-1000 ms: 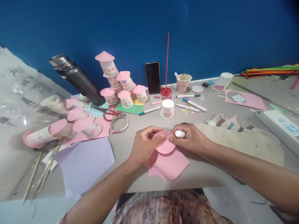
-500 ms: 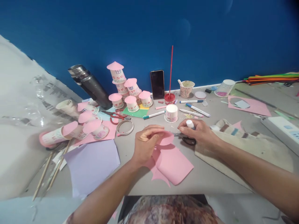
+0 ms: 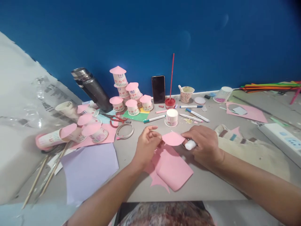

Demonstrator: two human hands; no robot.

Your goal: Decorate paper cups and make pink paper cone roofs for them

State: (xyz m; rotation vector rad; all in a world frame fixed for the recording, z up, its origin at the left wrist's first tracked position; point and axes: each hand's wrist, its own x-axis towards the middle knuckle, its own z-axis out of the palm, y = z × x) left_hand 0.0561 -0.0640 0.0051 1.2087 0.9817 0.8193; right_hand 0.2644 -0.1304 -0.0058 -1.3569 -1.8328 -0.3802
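My left hand point(image 3: 147, 146) pinches the left edge of a small pink paper circle point(image 3: 173, 138), held just above the table. My right hand point(image 3: 204, 146) is closed round a white glue stick point(image 3: 190, 144) and its fingertips touch the circle's right edge. Below the circle lies a curled pink paper sheet point(image 3: 172, 168) with cut scraps. A white paper cup point(image 3: 171, 117), upside down and decorated, stands just beyond my hands.
Pink-roofed cup houses point(image 3: 128, 94) are stacked at the back, with more lying at left point(image 3: 70, 131). A steel flask point(image 3: 90, 88), phone point(image 3: 158, 89), red paint pot with stick point(image 3: 170, 102), markers point(image 3: 194, 114), tape ring point(image 3: 124, 130), red scissors point(image 3: 115, 119), lilac paper point(image 3: 89, 166) and a cloth pouch point(image 3: 246, 144) surround me.
My right hand has come back from beside the scissors to the pink circle, glue stick still in it. The circle now lies flatter between both hands. The view shifted slightly.
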